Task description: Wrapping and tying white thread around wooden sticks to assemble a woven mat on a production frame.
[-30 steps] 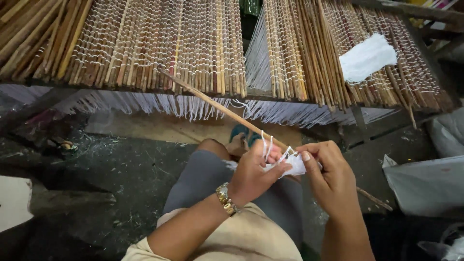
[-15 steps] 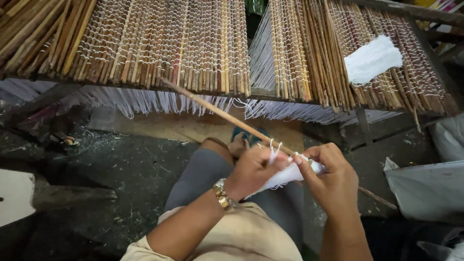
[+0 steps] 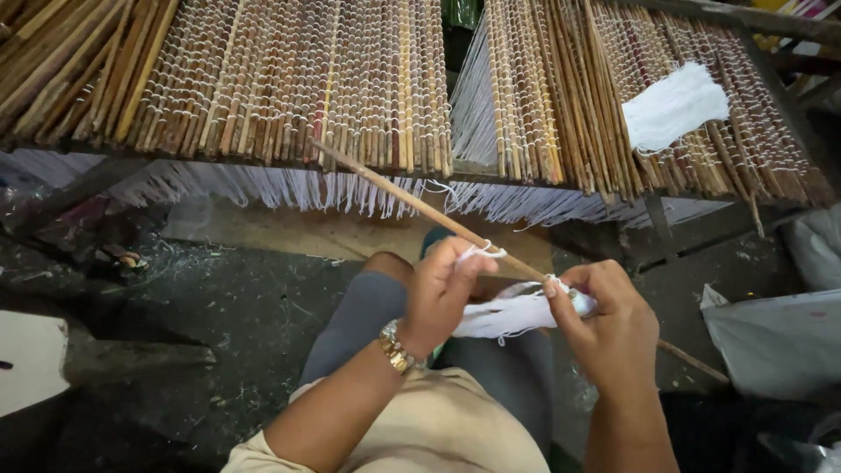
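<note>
Little of this kind is showing here. A pale grey plastic sack [image 3: 775, 337] is slumping on the dark floor at the right edge, its top folded and creased, its sides bulging. Behind it, a second greyish plastic bag [image 3: 819, 245] is leaning against the far right edge, only partly showing. At the top right corner, a yellow and red printed packet [image 3: 810, 10] is peeking out behind the wooden frame, mostly cut off. At the left edge, a flat white board [image 3: 31, 361] is lying on the floor; whether it is a sign cannot be told. No screens are showing.
</note>
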